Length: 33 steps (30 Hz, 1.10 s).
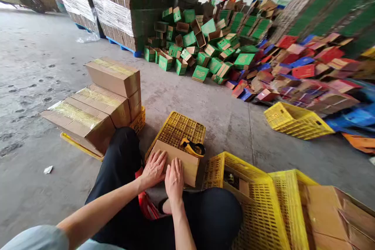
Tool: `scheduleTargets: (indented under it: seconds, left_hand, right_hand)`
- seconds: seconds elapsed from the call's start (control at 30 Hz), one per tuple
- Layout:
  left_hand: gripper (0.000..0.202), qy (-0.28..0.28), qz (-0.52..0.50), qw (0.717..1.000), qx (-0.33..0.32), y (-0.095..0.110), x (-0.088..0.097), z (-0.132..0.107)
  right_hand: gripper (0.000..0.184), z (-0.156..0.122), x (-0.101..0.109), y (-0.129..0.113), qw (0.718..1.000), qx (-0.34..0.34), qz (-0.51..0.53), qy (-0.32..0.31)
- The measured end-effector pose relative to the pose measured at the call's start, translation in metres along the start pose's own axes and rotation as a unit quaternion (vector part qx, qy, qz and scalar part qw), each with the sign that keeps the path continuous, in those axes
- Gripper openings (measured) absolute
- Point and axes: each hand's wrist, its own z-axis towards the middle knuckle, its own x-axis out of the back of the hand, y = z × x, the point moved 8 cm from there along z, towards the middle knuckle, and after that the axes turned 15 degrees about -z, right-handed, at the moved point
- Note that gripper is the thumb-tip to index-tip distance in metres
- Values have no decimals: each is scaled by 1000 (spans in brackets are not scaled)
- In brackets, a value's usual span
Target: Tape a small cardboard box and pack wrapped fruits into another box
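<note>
- Nearest, the person's dark-trousered knees (pixel 218 213) frame the work; a red shoe (pixel 146 205) shows between them.
- The left hand (pixel 155 168) and right hand (pixel 175 177) lie on the cardboard carton (pixel 189 166), fingers extended and close together, pressing on its top rather than curled around anything.
- The carton sits between the knees at the near end of a yellow plastic crate (pixel 177 123); whether it rests wholly on the crate is hidden.
- Its walls look stiff but likely dent under a hard push, and the dry board should give fair grip. Weight cannot be judged, since the contents are unseen. The two short ends, or the lower edges from beneath, seem the soundest hold; the top flaps would be weaker.
- The carton's near side and any open seam under the palms are hidden.
- A yellow-and-black tape dispenser (pixel 190 146) lies just beyond the carton; its blade is too small to make out.
- To the right, a yellow crate (pixel 258 207) holds cardboard and something dark, hard to identify; a brown carton (pixel 325 207) beside it is cut off by the frame.
- To the left, taped cartons (pixel 113 70) are stacked.
- Farther off, green boxes (pixel 202 72) and blurred red-and-blue boxes (pixel 304 71) lie heaped near wrapped pallet stacks (pixel 113 13).
</note>
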Motion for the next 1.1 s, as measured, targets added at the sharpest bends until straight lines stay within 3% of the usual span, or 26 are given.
scheduleTargets:
  seconds: [0.33, 0.53, 0.67, 0.87, 0.97, 1.1]
  left_hand:
    - [65, 13, -15, 1000, 16, 0, -5, -3]
    - [74, 2, 1, 1000, 10, 1, -12, -6]
    - [88, -23, -6, 1000, 5, -3, -12, -5]
    - [93, -31, -11, 999, 31, -1, -13, -1]
    - [96, -28, -2, 998, 48, 5, -16, 2]
    - [95, -33, 1, 998, 52, 8, -17, 6]
  right_hand:
    - [55, -12, -5, 3, 1000, 7, 8, -23]
    - [53, 2, 6, 4, 998, 3, -1, -57]
    - [52, 15, 12, 23, 996, -27, -33, -82]
    - [56, 6, 19, 61, 995, -62, -69, -45]
    - [55, 1, 15, 60, 993, -69, -82, -44]
    - [54, 5, 7, 41, 997, -51, -41, -33]
